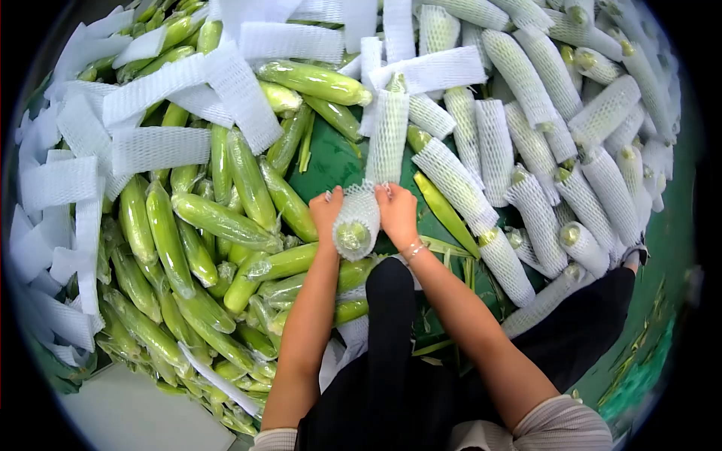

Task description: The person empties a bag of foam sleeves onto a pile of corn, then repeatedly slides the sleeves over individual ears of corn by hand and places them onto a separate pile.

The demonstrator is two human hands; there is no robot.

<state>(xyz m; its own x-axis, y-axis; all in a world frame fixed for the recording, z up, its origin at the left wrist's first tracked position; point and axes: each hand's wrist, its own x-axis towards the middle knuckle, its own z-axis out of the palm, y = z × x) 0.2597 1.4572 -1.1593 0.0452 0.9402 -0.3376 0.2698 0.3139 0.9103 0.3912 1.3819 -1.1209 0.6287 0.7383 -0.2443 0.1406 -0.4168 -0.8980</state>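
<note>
In the middle of the head view, a white foam net sleeve (361, 207) surrounds an ear of corn (352, 235), whose green rounded end points towards me. My left hand (327, 214) pinches the sleeve's far edge on the left side. My right hand (397, 216) grips the same edge on the right, fingers curled. Just beyond my hands lies a sleeved ear of corn (388, 135), pointing away. To the right of my right hand rest a loose green husk leaf (445, 213) and another sleeved ear (455, 184).
Plastic-wrapped green corn (226, 222) is heaped on the left. Flat foam sleeves (162, 150) lie over its far and left parts. Many sleeved ears (556, 143) are piled on the right. Green floor (327, 161) shows between the piles. A pale board (143, 410) is at lower left.
</note>
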